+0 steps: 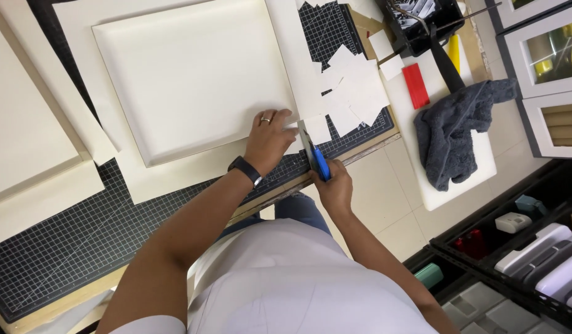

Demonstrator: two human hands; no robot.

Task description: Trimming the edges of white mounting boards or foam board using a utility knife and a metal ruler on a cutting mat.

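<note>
Right hand, at lower centre of the frame, is closed around a blue-handled utility knife; the fingers wrap the handle and the blade end points toward the upper part of the frame. Left hand lies flat, fingers spread, pressing on the lower right corner of a white canvas panel (it holds nothing; a ring and a dark wristband are visible). The knife sits just beside the left hand's fingertips, along the right edge of the cream sheet that lies under the panel.

Panel and sheet rest on a black gridded cutting mat, which covers most of the left half of the frame. Loose white offcuts lie on the mat just right of the knife. Further right, a red block lies on a white board, and a grey towel is draped over it. Black trays with small items occupy the lower right corner. More cream panels sit at the left edge.
</note>
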